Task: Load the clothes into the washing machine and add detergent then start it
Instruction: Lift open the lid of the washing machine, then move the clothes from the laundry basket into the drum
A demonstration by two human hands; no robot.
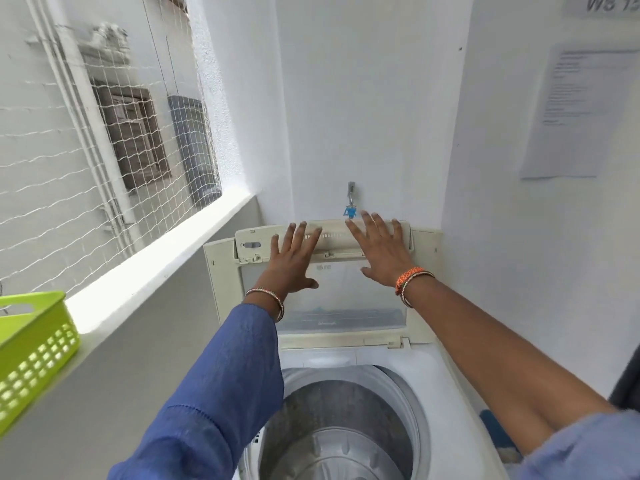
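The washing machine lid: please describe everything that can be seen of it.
The lid is raised and stands nearly upright at the back of the top-loading washing machine, above the open drum. It looks like cream plastic framing a see-through panel, with a fold across its upper part. The left hand and the right hand lie flat against it with straight, spread fingers. A tap shows on the wall just behind its top edge.

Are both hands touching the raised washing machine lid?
Touching. The head view shows the left hand and right hand spread flat against the lid.
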